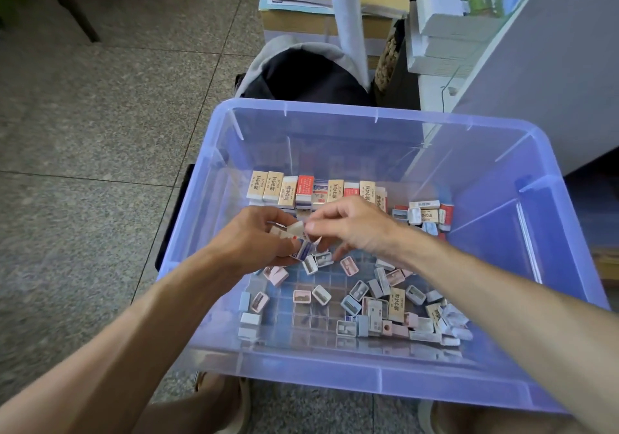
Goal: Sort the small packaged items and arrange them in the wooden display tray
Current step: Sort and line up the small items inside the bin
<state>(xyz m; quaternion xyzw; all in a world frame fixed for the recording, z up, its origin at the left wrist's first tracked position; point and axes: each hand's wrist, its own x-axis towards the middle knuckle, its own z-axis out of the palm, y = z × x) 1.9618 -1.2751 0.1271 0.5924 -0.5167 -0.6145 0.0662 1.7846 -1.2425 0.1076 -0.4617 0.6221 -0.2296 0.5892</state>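
1. Holding a small stack of packaged erasers [294,242] in our left hand [254,239], we pinch the top white one with our right hand [355,226], fingers curled, above the translucent blue bin [335,125].
2. Counting the back row of standing erasers [315,189], we make out about ten; loose small sharpeners [358,291] on the bin floor number well over twenty, exact count unclear.
3. Our two hands hide part of the row and some loose pieces.
4. Behind the bin sit one dark backpack [301,75], one rolled paper [348,25] and stacked books [442,31].
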